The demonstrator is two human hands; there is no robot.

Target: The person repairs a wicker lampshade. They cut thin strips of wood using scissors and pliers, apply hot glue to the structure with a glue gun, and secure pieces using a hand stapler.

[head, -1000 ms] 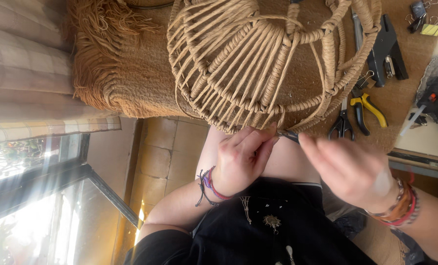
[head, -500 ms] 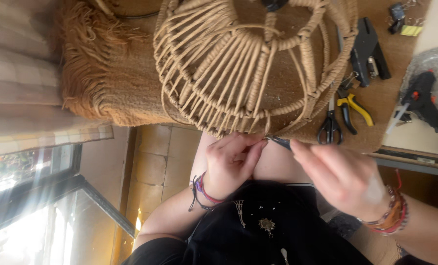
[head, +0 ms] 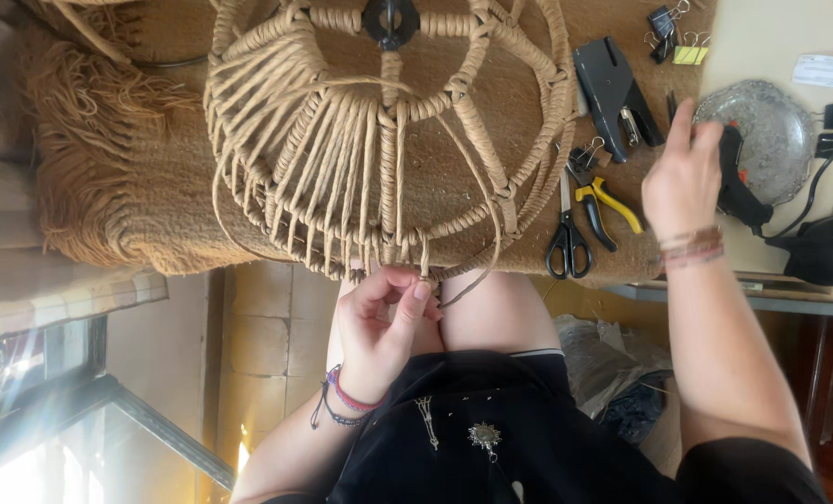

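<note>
While fingers (head: 415, 297) pinch it, the woven basket (head: 388, 140) (tan cord) shows gaps.

The person wears black clothing with small metal brooches, bare forearms, and braided bracelets beneath each hand: left hand (head: 379, 322), right hand (head: 682, 173).

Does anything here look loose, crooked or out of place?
One cord end hangs loose off the near rim of the woven frame, unwrapped, beside the left hand. The right hand reaches toward the black glue gun. Nothing looks spilled or broken.
</note>
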